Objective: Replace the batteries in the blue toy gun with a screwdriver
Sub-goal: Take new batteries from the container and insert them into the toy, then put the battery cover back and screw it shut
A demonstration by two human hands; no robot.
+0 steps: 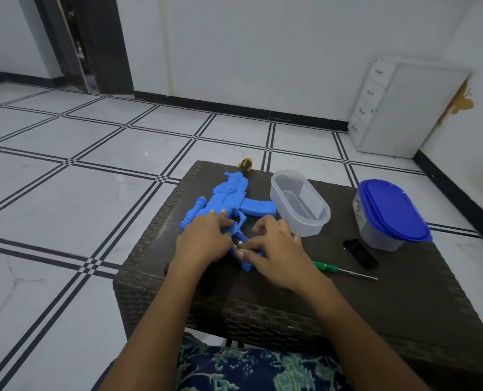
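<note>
The blue toy gun (229,197) lies flat on the dark woven table (404,289), its yellow-and-black muzzle pointing away. My left hand (205,241) presses down on the gun's body near the trigger. My right hand (277,255) rests on the grip, fingertips at the open battery compartment (238,240), where something small and shiny shows. Whether the fingers pinch a battery I cannot tell. A green-handled screwdriver (344,270) lies on the table to the right of my right hand. A black flat cover (360,253) lies beyond it.
An open clear plastic tub (299,203) stands right of the gun. A second tub with a blue lid (391,213) stands at the table's right side. A white drawer unit (398,108) is against the far wall. White tiled floor surrounds the table.
</note>
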